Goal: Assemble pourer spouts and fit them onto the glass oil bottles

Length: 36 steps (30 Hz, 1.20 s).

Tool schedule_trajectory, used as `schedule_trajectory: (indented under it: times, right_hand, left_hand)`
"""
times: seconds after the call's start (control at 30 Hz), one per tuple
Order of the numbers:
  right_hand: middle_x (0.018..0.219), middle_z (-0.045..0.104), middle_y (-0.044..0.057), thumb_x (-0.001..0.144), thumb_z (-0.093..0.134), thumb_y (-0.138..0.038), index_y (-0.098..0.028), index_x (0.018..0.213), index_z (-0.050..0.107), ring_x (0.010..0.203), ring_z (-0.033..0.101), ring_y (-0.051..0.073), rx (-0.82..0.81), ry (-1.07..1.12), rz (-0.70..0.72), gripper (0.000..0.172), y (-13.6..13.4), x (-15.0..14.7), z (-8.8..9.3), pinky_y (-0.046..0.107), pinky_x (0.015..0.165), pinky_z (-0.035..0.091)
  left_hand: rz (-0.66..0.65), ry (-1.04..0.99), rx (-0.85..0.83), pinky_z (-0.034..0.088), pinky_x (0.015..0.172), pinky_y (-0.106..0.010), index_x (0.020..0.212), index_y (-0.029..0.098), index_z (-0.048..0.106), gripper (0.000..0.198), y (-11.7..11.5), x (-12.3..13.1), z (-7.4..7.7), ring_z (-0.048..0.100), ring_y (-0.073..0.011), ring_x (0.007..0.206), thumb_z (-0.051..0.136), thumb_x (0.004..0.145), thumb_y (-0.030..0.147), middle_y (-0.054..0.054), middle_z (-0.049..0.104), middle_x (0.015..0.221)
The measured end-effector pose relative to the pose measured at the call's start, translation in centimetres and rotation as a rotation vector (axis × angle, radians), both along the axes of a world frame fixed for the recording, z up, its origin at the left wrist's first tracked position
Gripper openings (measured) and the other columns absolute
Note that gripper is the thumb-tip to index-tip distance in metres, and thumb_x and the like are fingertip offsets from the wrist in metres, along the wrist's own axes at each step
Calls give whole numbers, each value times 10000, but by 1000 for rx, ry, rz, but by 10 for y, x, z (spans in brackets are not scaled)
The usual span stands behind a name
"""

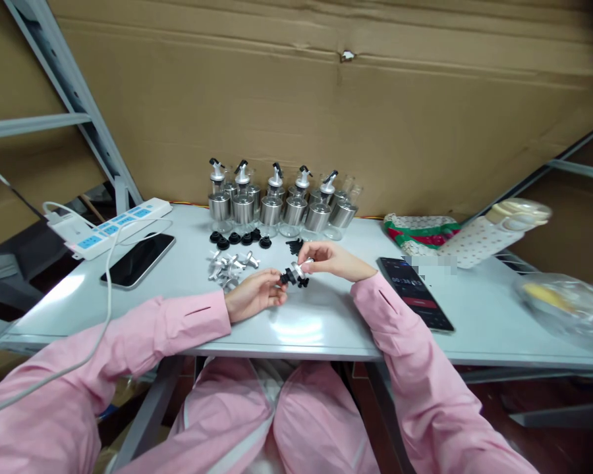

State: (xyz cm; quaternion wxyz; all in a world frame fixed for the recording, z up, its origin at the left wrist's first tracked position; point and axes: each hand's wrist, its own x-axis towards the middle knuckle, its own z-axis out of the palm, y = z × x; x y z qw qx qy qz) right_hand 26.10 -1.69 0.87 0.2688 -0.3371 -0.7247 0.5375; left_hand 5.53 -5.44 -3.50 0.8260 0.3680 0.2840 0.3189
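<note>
My left hand [257, 293] and my right hand [333, 259] meet over the front middle of the table. Between them is a bottle pourer [294, 272] with a silver body and a black ribbed stopper. My right fingers pinch its silver end, while my left fingers close around the black stopper end. Just behind my right fingertips lie small black pieces [295, 246]. Left of the pourer is a pile of loose silver spouts [231, 264], with several black stoppers [234, 238] behind it. Glass bottles with steel sleeves [271, 210] stand in rows at the back, some topped with pourers.
A power strip [113, 230] with a white cable and a dark phone [139, 260] lie on the left. Another phone [415, 293] showing a timer rests by my right sleeve. Farther right are a patterned cloth [420, 230], a tilted dotted container [497, 230] and a plastic bag [573, 309].
</note>
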Motion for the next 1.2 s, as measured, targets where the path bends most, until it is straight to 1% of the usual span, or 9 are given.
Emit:
schedule_trajectory:
  times: [0.27,0.43,0.5,0.63,0.77,0.93,1.03,1.13,1.2]
  right_hand:
    - [723,597,-2,725,672,-358,-134,829,587,604,524,76,-40,-18,58,262,-1,1,0,242,618,446]
    - [717,571,-9,754,640,-382,-141,872,585,618,515,82,-12,24,25,273,-1,-4,-3,240,615,425]
    - [735,559,-9,768,621,-400,-144,885,582,627,514,81,-17,41,30,285,-1,-6,-4,239,619,422]
    - [762,560,-4,775,612,-415,-153,890,570,648,521,86,-27,73,40,289,-4,-9,-4,242,632,428]
    - [749,559,-3,787,599,-416,-155,890,565,655,527,93,-16,93,49,282,-10,-14,-1,248,642,435]
    - [809,547,3,800,582,-401,-175,955,534,668,508,90,12,86,37,278,-11,-17,-4,237,620,426]
    - [870,517,3,786,598,-394,-198,1006,511,675,474,85,120,83,-57,306,-9,-19,-8,222,595,410]
    - [743,481,-23,785,597,-398,-187,957,522,620,444,83,221,51,-123,283,-8,-20,-11,216,557,385]
    - [669,470,-41,804,571,-405,-186,986,505,574,455,83,222,40,-123,292,-11,-22,-10,217,530,376]
  left_hand:
    - [15,42,211,424,621,-230,830,172,423,256,-2,-1,2,577,-86,587,633,702,243,2,590,733]
    - [120,139,517,452,639,-255,863,176,430,334,1,-2,-5,597,-79,576,692,676,264,29,537,815]
    - [144,167,581,458,632,-251,868,180,423,331,2,-1,-6,596,-72,577,686,693,280,28,522,837]
    - [160,181,587,459,611,-236,870,195,388,373,0,0,-6,582,-62,584,694,688,306,27,506,871]
    - [153,166,556,482,663,-263,1042,252,360,534,-3,-1,-4,585,-68,646,728,659,308,-6,496,1035]
    - [73,179,661,482,751,-298,1191,272,357,537,-5,-3,-5,614,-107,729,653,748,334,-53,483,1155]
    - [102,217,689,473,760,-289,1194,255,394,518,-3,-4,-6,607,-130,794,651,750,329,-62,487,1163]
    - [137,234,675,463,766,-293,1136,227,426,474,-1,-4,-7,604,-137,807,662,738,328,-53,535,1083]
    - [165,229,662,462,770,-301,1052,208,432,439,-2,-3,-6,606,-132,789,685,714,328,-44,555,1035]
